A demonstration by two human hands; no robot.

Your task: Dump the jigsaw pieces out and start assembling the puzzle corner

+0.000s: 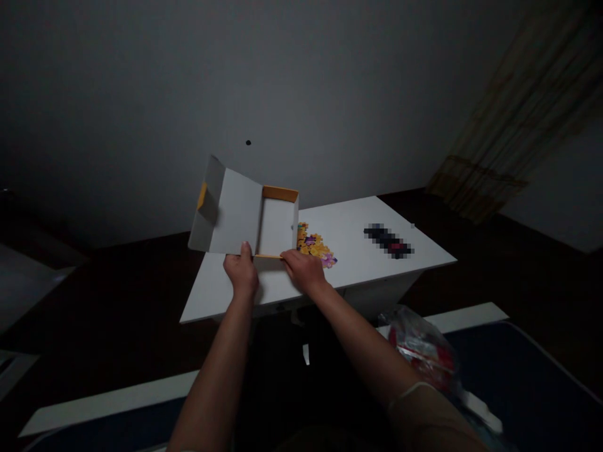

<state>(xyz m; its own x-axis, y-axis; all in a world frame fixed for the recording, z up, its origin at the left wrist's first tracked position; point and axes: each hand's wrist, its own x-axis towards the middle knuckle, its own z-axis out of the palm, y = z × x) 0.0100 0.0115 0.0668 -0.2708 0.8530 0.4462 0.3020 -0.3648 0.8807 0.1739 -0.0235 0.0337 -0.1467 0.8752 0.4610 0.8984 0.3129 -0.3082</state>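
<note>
Both hands hold up a cardboard box (279,221), yellow-orange at its sides and pale inside, with its lid swung out to the left. Nothing shows in the part of the box that I can see into. My left hand (242,272) grips the near edge of the lid by the hinge, thumb on top. Closed on the near right corner of the box is my right hand (304,270). Beyond that hand, a heap of yellow and purple jigsaw puzzle pieces (316,247) lies on the white table, partly hidden by the box and hand.
The white table (377,216) stands against a grey wall. A dark pixelated object (389,241) lies on its right half. At the lower right, a clear plastic bag with red contents (421,348) rests on a dark blue surface (513,370). A curtain (490,150) hangs at the right.
</note>
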